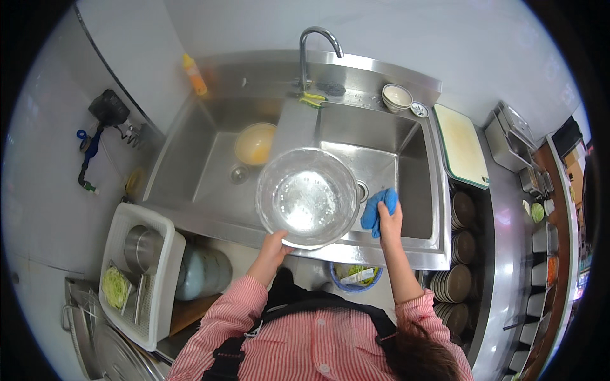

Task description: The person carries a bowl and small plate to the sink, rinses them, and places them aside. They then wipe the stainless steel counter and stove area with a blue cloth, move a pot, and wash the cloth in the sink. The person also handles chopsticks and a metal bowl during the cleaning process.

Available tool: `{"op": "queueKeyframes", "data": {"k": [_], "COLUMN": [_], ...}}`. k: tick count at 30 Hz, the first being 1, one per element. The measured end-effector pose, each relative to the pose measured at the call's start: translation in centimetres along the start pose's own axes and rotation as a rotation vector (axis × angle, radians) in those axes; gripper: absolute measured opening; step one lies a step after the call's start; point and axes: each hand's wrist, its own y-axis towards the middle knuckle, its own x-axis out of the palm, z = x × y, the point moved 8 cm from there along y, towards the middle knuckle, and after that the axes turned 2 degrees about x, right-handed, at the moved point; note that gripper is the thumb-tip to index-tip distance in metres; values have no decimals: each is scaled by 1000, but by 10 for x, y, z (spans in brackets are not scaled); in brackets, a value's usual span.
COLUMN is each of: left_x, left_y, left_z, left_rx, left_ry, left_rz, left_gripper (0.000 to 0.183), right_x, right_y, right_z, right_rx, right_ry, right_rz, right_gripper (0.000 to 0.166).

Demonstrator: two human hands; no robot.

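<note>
My left hand (275, 248) grips the near rim of a large round metal bowl (307, 197), held over the divider and front edge of a double stainless steel sink (295, 128). Wet, shiny patches show inside the bowl. To the right of it, my right hand (391, 224) clutches a bunched blue cloth (379, 209) above the right basin, near its drain (363, 191). A yellowish bowl (256, 144) sits in the left basin, behind that basin's drain (239, 174) and partly behind the metal bowl.
A curved faucet (303, 57) rises behind the sink. Small bowls (397, 96) stand on the back ledge, a yellow bottle (195, 75) at the back left. A cutting board (461, 145) lies right; a white crate (164, 281) stands lower left. A blue basket (356, 285) is below the front edge.
</note>
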Motion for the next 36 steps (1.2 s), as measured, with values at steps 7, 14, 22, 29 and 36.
{"op": "queueKeyframes", "data": {"k": [7, 14, 22, 29, 36], "left_x": [58, 81, 105, 118, 102], "left_y": [61, 115, 179, 222, 232], "left_z": [36, 49, 41, 33, 17], "left_rx": [-100, -233, -192, -159, -124], "left_ry": [111, 129, 457, 647, 670], "left_rz": [-172, -340, -437, -413, -461], "left_gripper": [33, 32, 34, 35, 37], "right_x": [119, 125, 146, 191, 270], "right_y": [25, 59, 111, 202, 282], "right_z": [-71, -54, -32, -12, 18], "right_rx": [-521, -465, -367, -421, -533], "right_ry": [-761, -657, -742, -698, -947], "right_rz": [-304, -210, -297, -325, -384], "right_gripper": [50, 25, 19, 21, 47]}}
